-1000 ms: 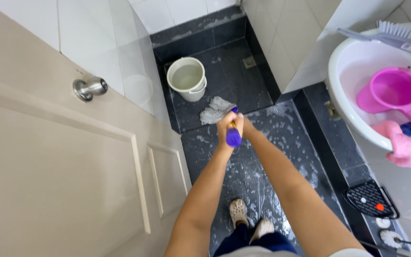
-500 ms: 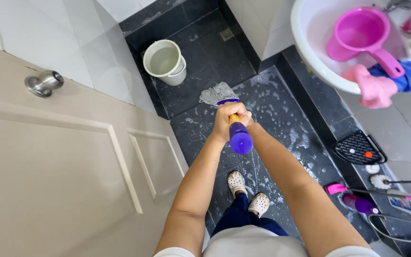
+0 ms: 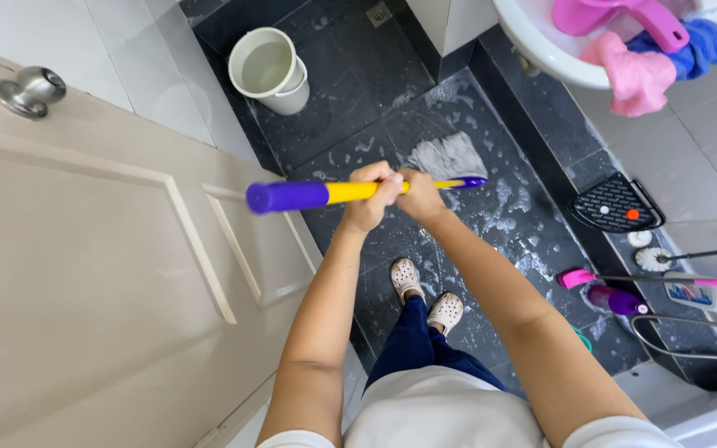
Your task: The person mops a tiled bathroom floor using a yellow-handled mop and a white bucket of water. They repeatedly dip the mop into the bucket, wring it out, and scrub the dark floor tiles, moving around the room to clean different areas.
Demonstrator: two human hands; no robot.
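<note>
While both our left hand [image 3: 373, 192] and right hand [image 3: 419, 194] wrap tight around the mop [image 3: 350, 192], its stiff, light handle steers the soggy head on the soapy floor [image 3: 350, 99].

Location: a tiled household bathroom, wet-floor type.

The floor [image 3: 350, 108] was laid in dark marbled tiles, wet and streaked with soap foam, with a small square drain [image 3: 379, 12] set at the far end. The walls [image 3: 126, 50] were faced in white glazed tiles. A beige panelled door [image 3: 85, 274] with a round metal knob [image 3: 28, 90] stood at the left. A white plastic bucket [image 3: 269, 70] holding water sat on the floor. At the right, a white basin [image 3: 541, 46] held a pink dipper [image 3: 616, 15] and pink and blue cloths. A toilet brush [image 3: 653, 259], cleaner bottles [image 3: 707, 294] and a metal spray hose [image 3: 690, 332] lay along the raised ledge.
</note>
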